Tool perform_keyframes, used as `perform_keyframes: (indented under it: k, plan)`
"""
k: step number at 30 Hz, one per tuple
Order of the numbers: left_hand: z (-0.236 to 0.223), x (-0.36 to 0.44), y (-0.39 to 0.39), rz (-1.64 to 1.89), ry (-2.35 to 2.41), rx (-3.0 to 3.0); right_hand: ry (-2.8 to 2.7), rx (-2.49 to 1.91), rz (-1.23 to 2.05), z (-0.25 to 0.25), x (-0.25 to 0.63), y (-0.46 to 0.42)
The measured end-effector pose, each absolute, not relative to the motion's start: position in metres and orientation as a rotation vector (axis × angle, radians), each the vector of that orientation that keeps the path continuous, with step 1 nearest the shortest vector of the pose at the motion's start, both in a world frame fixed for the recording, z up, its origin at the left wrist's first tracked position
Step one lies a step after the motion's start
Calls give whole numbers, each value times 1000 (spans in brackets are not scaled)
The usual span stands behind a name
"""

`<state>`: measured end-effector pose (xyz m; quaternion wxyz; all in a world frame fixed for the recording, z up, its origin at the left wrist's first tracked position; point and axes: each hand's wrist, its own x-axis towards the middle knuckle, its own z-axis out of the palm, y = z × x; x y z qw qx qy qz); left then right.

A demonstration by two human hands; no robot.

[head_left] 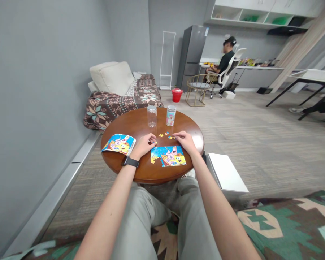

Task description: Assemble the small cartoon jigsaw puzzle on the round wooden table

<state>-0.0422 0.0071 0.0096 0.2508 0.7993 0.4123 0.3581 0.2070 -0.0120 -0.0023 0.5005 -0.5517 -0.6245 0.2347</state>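
Note:
A jigsaw puzzle (pixel 174 157) with a cartoon picture lies mostly assembled on the round wooden table (pixel 141 172), its lower-left part showing an uneven gap. My left hand (pixel 144 145) is at its upper-left corner, fingers curled, with a small puzzle piece (pixel 156 143) at the fingertips. My right hand (pixel 186 141) is above the puzzle's upper-right edge. Its fingers stretch out over several loose yellow and blue pieces (pixel 170 137), and whether they touch one is too small to tell. A picture sheet (pixel 119 143) with the same cartoon lies left of my left hand.
Behind the loose pieces stand a clear jar (pixel 152 117) and a jar with a printed label (pixel 170 116). A white box (pixel 227 172) is beside the table on the right. Farther back are a red bucket (pixel 177 95), a wire-frame chair (pixel 196 86) and a seated person (pixel 226 59).

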Motion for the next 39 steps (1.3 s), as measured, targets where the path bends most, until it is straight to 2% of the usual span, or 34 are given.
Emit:
perform_keyframes:
  k: [15, 31, 39]
  plan:
    - [7, -45, 11, 1034, 1109, 2234, -1556, -1448, 447, -11, 203, -9]
    - [5, -44, 11, 1084, 1089, 2204, -1496, -1411, 569, -11, 204, -6]
    - [7, -44, 10, 1077, 1095, 2205, -1556, -1424, 376, -12, 205, -8]
